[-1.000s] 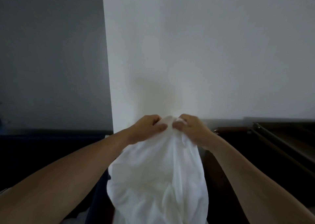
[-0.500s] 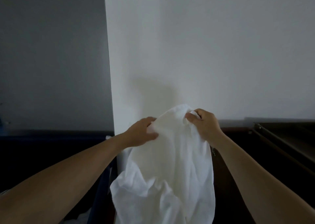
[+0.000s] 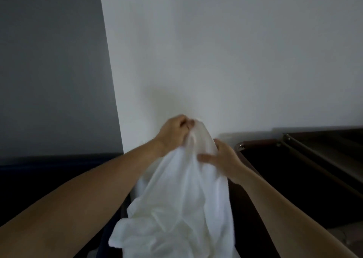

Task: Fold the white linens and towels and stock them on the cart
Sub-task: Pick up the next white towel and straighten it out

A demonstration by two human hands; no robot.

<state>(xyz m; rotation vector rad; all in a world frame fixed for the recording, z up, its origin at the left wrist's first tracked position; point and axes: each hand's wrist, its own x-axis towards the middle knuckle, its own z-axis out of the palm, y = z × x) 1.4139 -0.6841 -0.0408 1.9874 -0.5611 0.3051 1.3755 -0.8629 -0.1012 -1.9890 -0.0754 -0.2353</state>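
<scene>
A white linen [image 3: 182, 199] hangs crumpled in front of me, its lower part bunched and running out of the bottom of the view. My left hand [image 3: 173, 133] grips its top end at the highest point, fingers curled round the cloth. My right hand [image 3: 220, 155] is a little lower on the right side of the linen, thumb lying across the front of the fabric and fingers behind it. Both arms reach forward at chest height. No folded stack is in view.
A white wall corner [image 3: 216, 61] stands straight ahead, with a grey wall [image 3: 49, 71] to its left. A dark cart [image 3: 294, 169] with a metal-cornered rim sits at the right. A dark blue edge [image 3: 49, 164] runs along the lower left.
My left hand has risen to take the top of the linen. My right hand has let go of the top and slid down the right side. The cloth has shifted slightly left.
</scene>
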